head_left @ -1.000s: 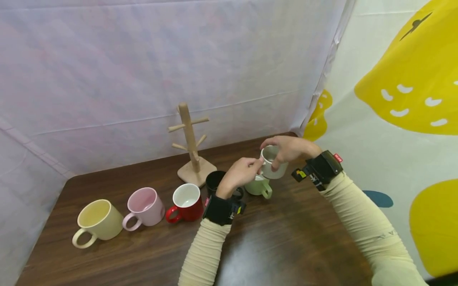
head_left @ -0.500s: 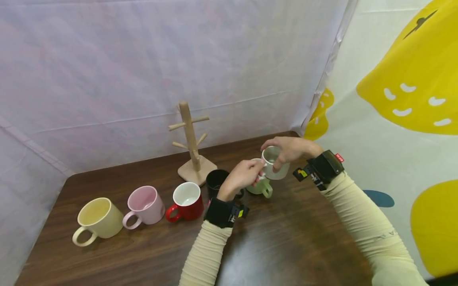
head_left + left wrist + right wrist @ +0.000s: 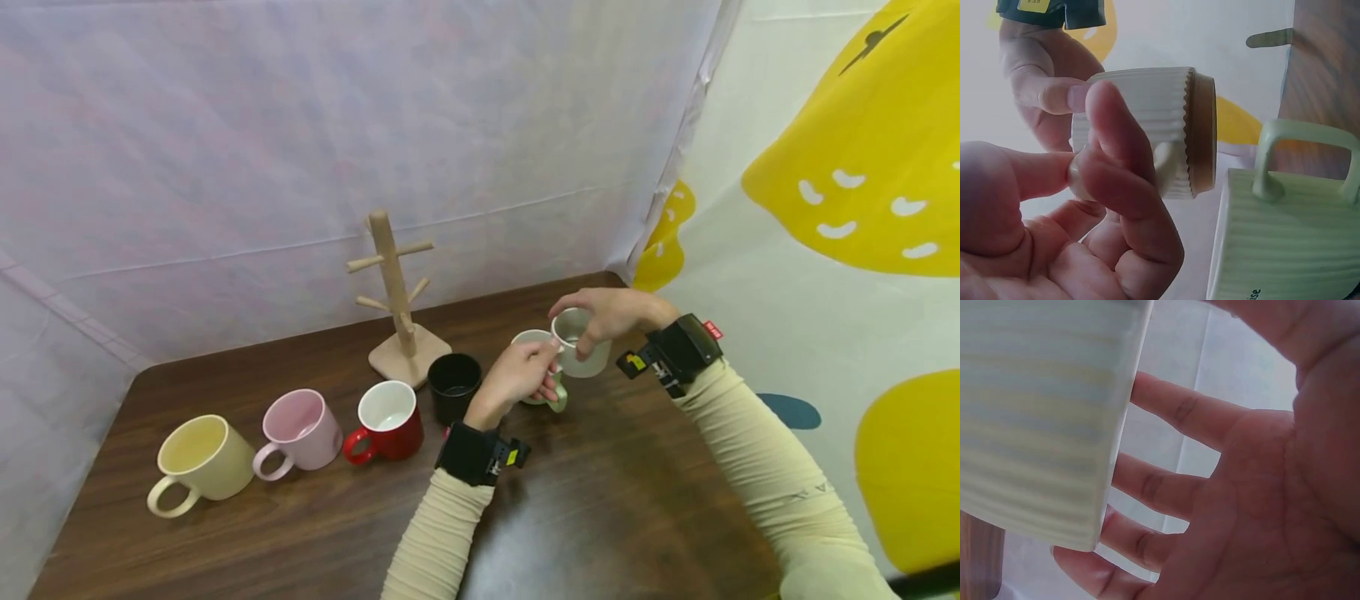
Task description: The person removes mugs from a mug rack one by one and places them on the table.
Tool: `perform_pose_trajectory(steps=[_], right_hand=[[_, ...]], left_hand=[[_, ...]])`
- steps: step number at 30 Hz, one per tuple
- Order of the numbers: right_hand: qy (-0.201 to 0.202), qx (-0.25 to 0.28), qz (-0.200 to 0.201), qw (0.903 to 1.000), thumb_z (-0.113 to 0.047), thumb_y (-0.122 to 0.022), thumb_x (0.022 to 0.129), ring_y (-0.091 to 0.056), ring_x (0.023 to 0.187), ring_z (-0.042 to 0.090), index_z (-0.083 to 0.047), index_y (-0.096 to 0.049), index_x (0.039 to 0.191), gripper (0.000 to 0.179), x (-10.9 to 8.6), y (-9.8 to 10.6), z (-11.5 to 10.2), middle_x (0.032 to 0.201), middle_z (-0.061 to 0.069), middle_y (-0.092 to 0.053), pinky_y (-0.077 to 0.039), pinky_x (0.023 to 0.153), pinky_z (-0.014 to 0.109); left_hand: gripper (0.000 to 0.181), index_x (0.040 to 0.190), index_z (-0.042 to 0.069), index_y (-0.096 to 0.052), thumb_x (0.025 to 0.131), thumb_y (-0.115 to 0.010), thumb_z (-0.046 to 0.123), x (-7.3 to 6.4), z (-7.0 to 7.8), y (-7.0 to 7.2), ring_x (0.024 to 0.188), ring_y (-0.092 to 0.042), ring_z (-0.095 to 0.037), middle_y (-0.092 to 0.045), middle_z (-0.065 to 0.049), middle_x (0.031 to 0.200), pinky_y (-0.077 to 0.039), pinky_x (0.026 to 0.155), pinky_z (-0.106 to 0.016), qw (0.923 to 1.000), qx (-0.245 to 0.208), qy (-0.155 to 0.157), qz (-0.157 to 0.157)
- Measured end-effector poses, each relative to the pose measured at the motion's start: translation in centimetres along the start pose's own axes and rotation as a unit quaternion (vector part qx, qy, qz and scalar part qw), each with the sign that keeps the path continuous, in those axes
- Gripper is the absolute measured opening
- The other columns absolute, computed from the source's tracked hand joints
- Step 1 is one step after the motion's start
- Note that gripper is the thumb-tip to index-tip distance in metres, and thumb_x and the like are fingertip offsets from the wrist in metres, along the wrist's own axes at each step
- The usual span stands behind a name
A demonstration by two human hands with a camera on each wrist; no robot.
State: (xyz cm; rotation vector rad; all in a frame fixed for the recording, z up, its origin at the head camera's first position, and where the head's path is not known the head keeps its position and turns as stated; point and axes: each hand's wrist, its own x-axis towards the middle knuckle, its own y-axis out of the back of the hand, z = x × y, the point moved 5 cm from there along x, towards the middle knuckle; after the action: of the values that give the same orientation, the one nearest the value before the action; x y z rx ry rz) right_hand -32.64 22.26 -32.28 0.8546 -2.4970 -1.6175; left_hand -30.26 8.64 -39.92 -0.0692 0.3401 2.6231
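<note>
A ribbed off-white mug [image 3: 588, 358] with a brown base band is held between both hands, over the right part of the table. My right hand [image 3: 611, 312] grips it around the rim from above, thumb and fingers on opposite sides. At the handle, my left hand [image 3: 517, 375] pinches with thumb and curled forefinger; those fingers partly cover the handle in the left wrist view. Just below and left of this mug stands a ribbed light-green mug [image 3: 1285, 231], partly hidden behind the left hand in the head view. The right wrist view shows the off-white mug's wall [image 3: 1041, 425] close up.
Left of the hands, a black mug [image 3: 453, 387], a red mug [image 3: 397, 433], a pink mug [image 3: 307, 433] and a yellow mug [image 3: 217, 462] stand in a row. Behind them rises a wooden mug tree [image 3: 393, 279] with bare pegs. Cloth walls [image 3: 300, 125] border the dark table [image 3: 592, 500].
My left hand has shifted slightly right and down, its fingers closer round the handle. The off-white mug has moved slightly right. More of the black mug and the green mug's rim now shows.
</note>
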Motion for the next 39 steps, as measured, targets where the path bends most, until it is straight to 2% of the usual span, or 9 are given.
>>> perform_pose_trajectory(steps=[9,16,23,27,30,33,35,39], right_hand=[[0.010,0.009,0.005,0.9999,-0.015,-0.076,0.068,-0.054,0.097,0.031,-0.008,-0.053,0.129,0.066,0.1,0.0,0.1,0.119,0.018,-0.058,-0.049,0.077,0.039],[-0.002,-0.004,0.014,0.9999,-0.021,-0.077,0.069,-0.052,0.104,0.033,-0.007,-0.054,0.129,0.066,-0.1,0.3,0.6,0.125,0.020,-0.056,-0.048,0.084,0.044],[-0.019,0.005,0.012,0.9997,-0.024,-0.075,0.072,-0.050,0.108,0.032,-0.007,-0.054,0.128,0.063,-0.4,0.3,1.3,0.129,0.019,-0.055,-0.045,0.089,0.047],[-0.012,0.010,0.034,0.9993,-0.022,-0.074,0.075,-0.050,0.110,0.032,-0.004,-0.057,0.125,0.056,-0.5,0.4,1.8,0.128,0.020,-0.057,-0.043,0.093,0.051],[-0.015,0.024,0.055,0.9981,-0.019,-0.070,0.078,-0.052,0.111,0.032,-0.002,-0.057,0.123,0.050,-0.4,0.5,2.0,0.129,0.021,-0.058,-0.044,0.095,0.052],[-0.026,0.047,0.067,0.9963,-0.018,-0.067,0.082,-0.053,0.111,0.033,0.001,-0.055,0.124,0.047,-0.5,0.6,2.3,0.129,0.023,-0.057,-0.044,0.095,0.053],[-0.032,0.055,0.076,0.9950,-0.021,-0.066,0.084,-0.053,0.111,0.033,0.001,-0.055,0.124,0.047,-0.5,0.6,2.4,0.128,0.022,-0.058,-0.045,0.095,0.053],[-0.039,0.058,0.104,0.9922,-0.025,-0.066,0.085,-0.056,0.108,0.034,0.001,-0.058,0.121,0.045,-0.6,0.7,2.5,0.123,0.022,-0.062,-0.045,0.094,0.053]], left_hand=[[0.044,0.081,0.002,-0.061,0.098,-0.046,0.040,0.2,-0.7,-0.5,0.059,-0.069,-0.024,-0.063,-0.010,0.062,-0.049,0.046,-0.022,0.9997,-0.021,0.005,0.006],[0.045,0.081,0.001,-0.061,0.098,-0.045,0.039,0.5,-0.7,-1.5,0.055,-0.067,-0.022,-0.063,-0.011,0.062,-0.049,0.043,-0.021,0.9989,-0.042,-0.015,0.011],[0.043,0.079,0.000,-0.059,0.099,-0.045,0.035,0.8,-0.7,-3.0,0.056,-0.068,-0.022,-0.068,-0.026,0.073,-0.049,0.044,-0.021,0.9982,-0.057,-0.015,0.013],[0.042,0.078,-0.001,-0.059,0.100,-0.044,0.031,1.1,-0.8,-3.8,0.057,-0.069,-0.023,-0.068,-0.029,0.075,-0.051,0.045,-0.022,0.9972,-0.071,-0.014,0.019],[0.042,0.078,-0.001,-0.059,0.100,-0.044,0.031,1.2,-0.9,-4.3,0.058,-0.069,-0.024,-0.068,-0.024,0.071,-0.055,0.048,-0.027,0.9966,-0.076,-0.015,0.026],[0.043,0.077,-0.002,-0.059,0.100,-0.044,0.032,1.3,-1.0,-4.8,0.058,-0.069,-0.025,-0.067,-0.021,0.068,-0.059,0.055,-0.038,0.9965,-0.076,-0.012,0.033],[0.043,0.077,-0.002,-0.059,0.100,-0.044,0.031,1.3,-1.2,-5.2,0.058,-0.069,-0.026,-0.067,-0.023,0.069,-0.059,0.061,-0.045,0.9963,-0.077,-0.010,0.036],[0.043,0.078,-0.003,-0.059,0.101,-0.042,0.028,1.4,-1.6,-6.0,0.060,-0.069,-0.030,-0.068,-0.028,0.073,-0.059,0.063,-0.048,0.9957,-0.083,-0.006,0.040]])
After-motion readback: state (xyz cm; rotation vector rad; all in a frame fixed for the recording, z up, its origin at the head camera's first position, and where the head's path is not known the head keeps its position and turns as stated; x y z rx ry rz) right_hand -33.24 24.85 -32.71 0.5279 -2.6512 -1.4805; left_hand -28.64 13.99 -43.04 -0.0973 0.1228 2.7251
